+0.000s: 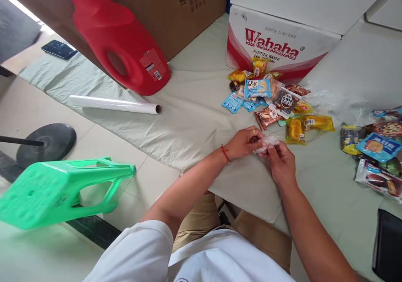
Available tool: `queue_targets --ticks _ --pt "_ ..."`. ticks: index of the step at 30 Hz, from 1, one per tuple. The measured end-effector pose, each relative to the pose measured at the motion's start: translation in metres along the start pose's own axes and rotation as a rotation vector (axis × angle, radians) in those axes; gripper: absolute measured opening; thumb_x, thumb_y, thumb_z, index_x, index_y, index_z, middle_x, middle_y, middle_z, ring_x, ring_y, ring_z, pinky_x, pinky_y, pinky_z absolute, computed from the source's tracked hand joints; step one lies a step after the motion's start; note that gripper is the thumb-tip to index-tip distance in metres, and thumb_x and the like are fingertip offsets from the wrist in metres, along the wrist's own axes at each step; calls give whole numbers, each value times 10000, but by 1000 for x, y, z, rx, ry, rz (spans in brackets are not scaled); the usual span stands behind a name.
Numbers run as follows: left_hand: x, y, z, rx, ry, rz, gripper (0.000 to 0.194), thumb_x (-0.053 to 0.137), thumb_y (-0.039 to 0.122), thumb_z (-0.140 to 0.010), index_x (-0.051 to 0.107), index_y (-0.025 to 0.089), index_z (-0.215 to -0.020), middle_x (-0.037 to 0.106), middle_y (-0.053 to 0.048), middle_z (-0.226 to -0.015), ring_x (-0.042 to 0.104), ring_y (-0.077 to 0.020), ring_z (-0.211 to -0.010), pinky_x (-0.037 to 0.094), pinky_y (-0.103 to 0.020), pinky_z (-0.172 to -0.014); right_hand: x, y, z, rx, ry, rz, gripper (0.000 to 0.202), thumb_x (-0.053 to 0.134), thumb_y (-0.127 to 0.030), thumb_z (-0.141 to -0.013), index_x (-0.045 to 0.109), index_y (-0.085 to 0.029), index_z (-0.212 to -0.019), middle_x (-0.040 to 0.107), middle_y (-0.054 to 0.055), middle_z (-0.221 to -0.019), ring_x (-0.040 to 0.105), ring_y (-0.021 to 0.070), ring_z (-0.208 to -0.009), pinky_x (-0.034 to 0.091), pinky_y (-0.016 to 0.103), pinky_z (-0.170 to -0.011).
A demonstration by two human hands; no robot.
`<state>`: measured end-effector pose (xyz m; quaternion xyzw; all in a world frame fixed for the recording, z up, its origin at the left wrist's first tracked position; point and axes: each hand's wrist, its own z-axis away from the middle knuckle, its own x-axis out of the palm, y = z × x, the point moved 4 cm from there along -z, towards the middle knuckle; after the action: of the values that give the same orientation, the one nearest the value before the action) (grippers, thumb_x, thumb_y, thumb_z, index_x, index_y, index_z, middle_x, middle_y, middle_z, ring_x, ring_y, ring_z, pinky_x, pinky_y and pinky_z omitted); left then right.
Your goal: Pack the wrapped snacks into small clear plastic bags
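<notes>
Near the front edge of the cloth-covered table, my left hand [246, 143] and my right hand [280, 158] pinch a crumpled clear plastic bag [266, 144] between them. The fingers of both hands are closed on it. Just beyond them lies a pile of small wrapped snacks, among them a blue packet [257, 88], a brown packet [266, 117] and yellow packets [295, 130]. Further right, more clear plastic [333, 102] lies beside a second group of snacks with a blue packet [379, 147] on top.
A Wahaha carton [276, 43] stands behind the snacks. Left are a red bottle [125, 39], a white roll [114, 104] and a phone [59, 49]. A green stool [63, 190] is on the floor, and a black object [387, 246] lies at the right edge.
</notes>
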<state>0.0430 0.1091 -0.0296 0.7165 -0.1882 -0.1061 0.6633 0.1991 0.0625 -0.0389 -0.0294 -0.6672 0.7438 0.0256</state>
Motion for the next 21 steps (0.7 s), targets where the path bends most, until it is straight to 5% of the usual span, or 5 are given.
queue_targets --ticks 3,7,15,18,21 --pt "-6 0 -6 -39 -3 66 554 765 693 -796 650 154 -847 584 -4 -816 519 -109 -722 422 -256 -663 -11 -1 1 4 43 -32 369 828 -496 -811 656 -204 -955 607 -50 -753 520 81 -571 477 218 -515" --pt "-17 2 -12 -61 130 215 559 781 697 -779 597 172 -832 550 38 -733 476 -84 -644 395 -239 -613 -22 -8 1 -3 82 -72 328 798 -480 -845 627 -208 -909 549 -55 -743 428 62 -516 353 199 -440" --pt "-2 1 -6 -150 37 237 563 807 676 -769 541 180 -800 526 61 -648 433 -60 -533 339 -216 -502 0 -27 11 -519 -17 505 295 775 -413 -872 690 -246 -1101 668 72 -1102 621 174 -848 574 345 -760" --pt "-6 3 -6 -147 104 295 587 788 701 -774 490 195 -780 474 77 -620 367 -51 -506 278 -212 -478 -8 -21 8 -415 26 432 126 667 -361 -964 697 -246 -1005 656 19 -880 601 148 -733 532 292 -664" --pt "-12 4 -7 -139 207 368 616 804 714 -744 453 209 -779 449 86 -612 346 -48 -483 248 -211 -450 -21 -14 3 -282 55 268 164 693 -393 -950 666 -232 -951 591 -22 -754 532 117 -618 467 245 -565"
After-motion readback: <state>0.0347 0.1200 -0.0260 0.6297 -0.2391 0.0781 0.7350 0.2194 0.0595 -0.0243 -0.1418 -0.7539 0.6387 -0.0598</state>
